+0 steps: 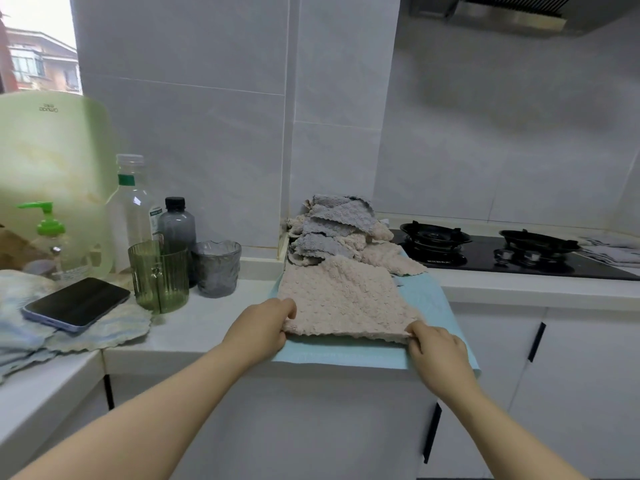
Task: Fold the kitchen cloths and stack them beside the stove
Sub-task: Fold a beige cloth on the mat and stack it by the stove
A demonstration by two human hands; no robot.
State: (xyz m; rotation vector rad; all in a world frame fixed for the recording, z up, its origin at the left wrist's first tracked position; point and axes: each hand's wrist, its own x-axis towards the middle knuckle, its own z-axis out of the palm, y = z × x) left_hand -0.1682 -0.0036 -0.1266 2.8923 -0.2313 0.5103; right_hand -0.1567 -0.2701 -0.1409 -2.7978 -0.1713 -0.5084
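Counter (214, 327) first, stove (519, 261) at right, blue mat (346, 355) just left of the stove, hanging over the front edge. The pile of cloths (332, 230) sits at the mat's back, spilling toward the stove. The beige cloth (346, 299) lies flat in front of it. My left hand (263, 327) pinches its near left corner, my right hand (436, 348) the near right. Risk, I'd say: a fast lift drags the mat off the edge, or snags the pile and tips it onto the stove.

Beige bobbled cloth (343, 299), pale blue mat (346, 355), grey-and-beige cloth pile (336, 230), black stove (502, 254)
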